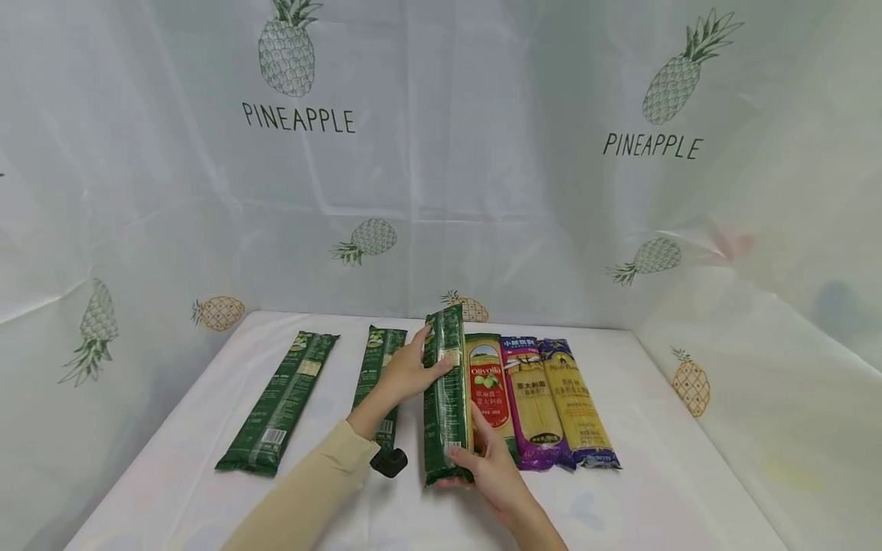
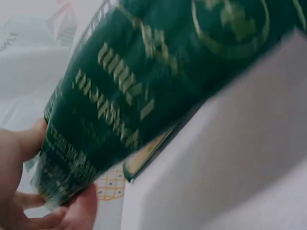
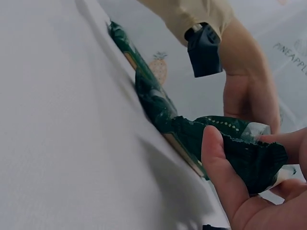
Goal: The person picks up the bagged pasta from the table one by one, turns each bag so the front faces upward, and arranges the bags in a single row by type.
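Note:
Both hands hold one long green pasta packet (image 1: 441,413) up off the table, its printed back towards the head camera. My left hand (image 1: 411,371) grips it near the top, thumb across the front. At the lower end, my right hand (image 1: 492,467) pinches the packet with the thumb on the front and fingers behind. The left wrist view shows the green packet (image 2: 120,91) slanting up from the left fingers. In the right wrist view, the crimped end (image 3: 254,163) lies between right thumb and fingers. An Olivoila pasta packet (image 1: 489,383) lies just behind, partly covered.
A purple pasta packet (image 1: 534,398) and a yellow-and-blue one (image 1: 579,405) lie to the right. Two green packets lie left: one far out (image 1: 279,405), one nearer (image 1: 379,360), partly behind the left forearm. A black device (image 1: 390,463) sits at the left wrist. Pineapple-print curtains (image 1: 482,176) surround the white table (image 1: 661,474).

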A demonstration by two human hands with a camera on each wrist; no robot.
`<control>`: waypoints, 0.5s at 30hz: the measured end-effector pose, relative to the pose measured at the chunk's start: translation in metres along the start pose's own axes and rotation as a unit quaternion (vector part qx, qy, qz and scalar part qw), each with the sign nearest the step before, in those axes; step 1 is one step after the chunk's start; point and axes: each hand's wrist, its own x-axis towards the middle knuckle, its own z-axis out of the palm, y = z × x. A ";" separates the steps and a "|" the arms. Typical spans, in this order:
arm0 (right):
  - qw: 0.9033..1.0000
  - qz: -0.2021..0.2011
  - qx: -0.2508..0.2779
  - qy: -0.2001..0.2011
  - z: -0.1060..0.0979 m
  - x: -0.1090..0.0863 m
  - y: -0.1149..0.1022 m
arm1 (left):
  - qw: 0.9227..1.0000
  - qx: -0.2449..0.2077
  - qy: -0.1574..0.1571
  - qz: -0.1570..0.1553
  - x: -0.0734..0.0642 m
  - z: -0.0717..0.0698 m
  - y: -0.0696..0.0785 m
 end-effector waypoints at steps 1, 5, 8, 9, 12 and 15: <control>1.000 -0.002 -0.003 0.001 0.000 0.000 0.001 | 1.000 -0.009 0.003 -0.004 -0.001 0.001 0.000; 1.000 -0.006 -0.014 0.008 0.002 -0.001 0.002 | 0.998 -0.055 0.019 -0.019 -0.002 0.006 0.001; 0.999 -0.007 -0.037 0.018 0.002 -0.001 0.003 | 0.996 -0.077 0.027 -0.022 -0.003 0.009 0.002; 0.999 -0.006 -0.049 0.022 0.003 -0.001 0.003 | 0.996 -0.082 0.029 -0.024 -0.003 0.009 0.002; 0.995 -0.004 -0.094 0.030 0.003 0.000 0.002 | 0.994 -0.096 0.031 -0.028 -0.001 0.011 0.002; 0.990 0.003 -0.139 0.030 0.003 0.002 -0.002 | 0.992 -0.117 0.031 -0.035 0.001 0.012 0.001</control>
